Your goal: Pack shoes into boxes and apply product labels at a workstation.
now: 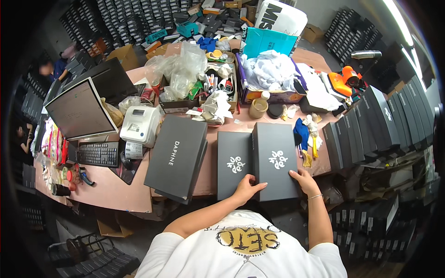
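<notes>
Two dark grey shoeboxes with white lettering lie side by side at the table's near edge. The right shoebox (274,139) overlaps the edge of the left shoebox (232,146) and looks slightly raised. My left hand (248,189) grips the right shoebox at its near left side, the thumb lying on the lid. At the opposite side, my right hand (306,182) holds the same box with the thumb on its top edge. My left hand's lower fingers are hidden. Further left, another dark grey shoebox (176,155) rests tilted on top of a similar box.
A monitor (81,109), keyboard (98,154) and white label printer (140,125) stand on the left. Behind the boxes are a jar (258,107) and a bin of white paper (271,72). Gloves (303,134) and a row of shoeboxes (361,129) are on the right. A person (58,69) is far left.
</notes>
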The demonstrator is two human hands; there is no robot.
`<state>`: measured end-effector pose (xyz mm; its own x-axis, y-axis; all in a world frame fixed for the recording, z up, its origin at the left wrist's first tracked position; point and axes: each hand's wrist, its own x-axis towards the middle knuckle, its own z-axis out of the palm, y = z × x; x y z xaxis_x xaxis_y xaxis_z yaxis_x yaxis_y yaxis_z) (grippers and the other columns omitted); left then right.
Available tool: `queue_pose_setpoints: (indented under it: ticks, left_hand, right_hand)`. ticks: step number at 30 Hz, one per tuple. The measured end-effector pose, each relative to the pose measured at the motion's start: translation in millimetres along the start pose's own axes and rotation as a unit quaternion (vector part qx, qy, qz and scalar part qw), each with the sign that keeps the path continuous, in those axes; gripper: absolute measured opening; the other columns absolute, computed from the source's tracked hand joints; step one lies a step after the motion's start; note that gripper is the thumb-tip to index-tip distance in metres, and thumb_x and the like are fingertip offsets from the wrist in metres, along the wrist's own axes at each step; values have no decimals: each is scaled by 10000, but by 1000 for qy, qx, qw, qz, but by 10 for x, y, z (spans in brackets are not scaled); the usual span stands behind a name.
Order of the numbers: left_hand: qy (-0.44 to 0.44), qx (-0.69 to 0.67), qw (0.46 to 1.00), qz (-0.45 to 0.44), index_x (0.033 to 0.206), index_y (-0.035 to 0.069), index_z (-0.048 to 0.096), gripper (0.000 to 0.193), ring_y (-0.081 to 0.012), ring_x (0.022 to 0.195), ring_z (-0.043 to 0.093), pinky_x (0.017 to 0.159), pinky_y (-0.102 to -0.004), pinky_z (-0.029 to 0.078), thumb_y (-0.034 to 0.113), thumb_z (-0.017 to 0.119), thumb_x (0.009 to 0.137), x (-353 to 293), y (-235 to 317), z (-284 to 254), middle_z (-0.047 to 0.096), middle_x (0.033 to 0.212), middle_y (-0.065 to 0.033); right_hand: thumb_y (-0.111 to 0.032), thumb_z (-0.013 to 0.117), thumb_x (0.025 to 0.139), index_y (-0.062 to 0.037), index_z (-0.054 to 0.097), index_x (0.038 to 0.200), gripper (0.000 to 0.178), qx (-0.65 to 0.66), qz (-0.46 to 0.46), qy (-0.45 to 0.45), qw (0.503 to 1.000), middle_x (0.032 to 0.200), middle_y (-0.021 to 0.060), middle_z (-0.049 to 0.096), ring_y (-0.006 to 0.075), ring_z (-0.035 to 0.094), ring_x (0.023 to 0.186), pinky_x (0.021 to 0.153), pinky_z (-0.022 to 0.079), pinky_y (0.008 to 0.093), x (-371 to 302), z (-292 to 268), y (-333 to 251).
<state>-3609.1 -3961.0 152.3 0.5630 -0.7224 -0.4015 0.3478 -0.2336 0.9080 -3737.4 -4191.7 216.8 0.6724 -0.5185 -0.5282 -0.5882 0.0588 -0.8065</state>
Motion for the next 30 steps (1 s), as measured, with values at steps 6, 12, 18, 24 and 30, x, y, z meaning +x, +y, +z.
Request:
queue_pose_setpoints:
  ticks: [6, 12, 18, 24, 30]
  left_hand:
    - [49, -52, 996, -57, 1027, -38, 496, 581, -177, 877, 515, 760, -287, 449, 388, 773, 746, 388, -21, 375, 545, 952, -121]
    - [84, -230, 968, -56, 1130, 20, 479, 452, -153, 1000, 506, 853, -277, 426, 291, 693, 838, 531, -30, 581, 519, 1028, -63]
    - [92, 79, 990, 68, 1245, -37, 506, 549, -273, 1201, 468, 997, -353, 378, 312, 662, 850, 463, 333, 364, 447, 1340, -169]
    - [379, 336, 855, 110, 1294, -84, 412, 675, -389, 1227, 447, 1035, -398, 349, 338, 666, 833, -44, 24, -704, 479, 1297, -266]
    - [188, 64, 972, -123, 1208, -106, 501, 625, -295, 1029, 604, 871, -346, 468, 362, 671, 830, -225, -671, -1045, 614, 1107, -240]
  right_hand:
    - [-291, 673, 850, 91, 503, 1183, 534, 59, 49, -108, 991, 1095, 149, 603, 192, 590, 975, 845, 479, 296, 788, -415, 198]
    - [-318, 685, 836, 86, 512, 1177, 556, 132, 121, -149, 973, 1018, 119, 613, 175, 601, 903, 793, 487, 275, 1103, -413, 225]
    - [-174, 686, 809, -3, 553, 1032, 311, 196, -87, -153, 965, 937, 49, 608, 130, 567, 841, 768, 462, 251, 806, -599, -488]
    - [-72, 716, 790, 26, 543, 1019, 304, -123, -275, -75, 951, 831, 22, 590, 81, 521, 750, 692, 461, 257, -27, -704, -1314]
    - [-88, 576, 834, 21, 541, 945, 159, -342, -280, 15, 897, 822, 192, 612, 393, 603, 777, 672, 496, 437, 521, 386, -148]
